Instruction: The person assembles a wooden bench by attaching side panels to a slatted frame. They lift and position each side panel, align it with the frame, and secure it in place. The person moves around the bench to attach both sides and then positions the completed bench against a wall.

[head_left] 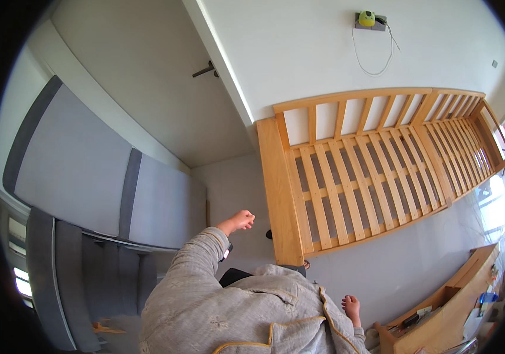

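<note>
My left hand [242, 220] is held out ahead of my body, its fingers curled in and nothing showing in them. It is between a grey cushion [161, 203] on the left and the near wooden end of a slatted sofa frame [376, 183] on the right, apart from both. Lower and to the right, my right hand [351, 308] hangs beside my body with curled fingers and no visible object. The floor lies under it, with a wooden table with an open compartment [441, 304] to its right. The frame's bare slats show, with no cushions on them.
A larger grey cushion [72, 159] with a dark edge leans at the left, above several dark grey upright cushions [102, 265]. Behind is a door with a dark handle [205, 70]. A green plug-in device [366, 19] with a looping white cable is on the wall.
</note>
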Action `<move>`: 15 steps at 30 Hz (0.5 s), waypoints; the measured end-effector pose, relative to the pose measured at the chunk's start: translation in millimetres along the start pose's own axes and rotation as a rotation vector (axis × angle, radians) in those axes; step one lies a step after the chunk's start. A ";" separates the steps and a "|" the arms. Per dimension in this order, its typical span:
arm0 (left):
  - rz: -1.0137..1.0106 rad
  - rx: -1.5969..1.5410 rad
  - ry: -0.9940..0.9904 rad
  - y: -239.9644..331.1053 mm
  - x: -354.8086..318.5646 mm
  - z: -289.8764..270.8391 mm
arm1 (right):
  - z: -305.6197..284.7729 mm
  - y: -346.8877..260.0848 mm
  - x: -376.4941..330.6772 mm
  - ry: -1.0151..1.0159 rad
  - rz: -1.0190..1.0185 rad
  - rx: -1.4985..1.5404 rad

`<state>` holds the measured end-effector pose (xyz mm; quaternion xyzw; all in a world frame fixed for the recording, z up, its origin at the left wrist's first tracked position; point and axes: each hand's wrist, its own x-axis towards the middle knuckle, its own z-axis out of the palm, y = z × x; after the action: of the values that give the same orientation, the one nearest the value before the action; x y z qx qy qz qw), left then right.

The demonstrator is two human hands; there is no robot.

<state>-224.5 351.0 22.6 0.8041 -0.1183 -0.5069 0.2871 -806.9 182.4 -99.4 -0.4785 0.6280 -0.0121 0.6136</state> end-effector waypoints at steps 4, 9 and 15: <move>-0.031 -0.032 0.007 -48.5 -23.7 2.7 | -16.3 42.2 -29.1 0.024 0.057 -0.046; -0.065 -0.063 0.019 -84.6 -56.9 20.0 | -43.7 64.9 -107.2 0.078 0.078 -0.321; 0.197 -0.047 0.123 -87.1 -97.4 46.5 | -69.4 168.3 -79.2 0.103 -0.026 -0.511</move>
<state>-318.9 452.3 29.7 0.8112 -0.1669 -0.4286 0.3611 -976.6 282.6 -123.6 -0.6249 0.6348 0.1146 0.4397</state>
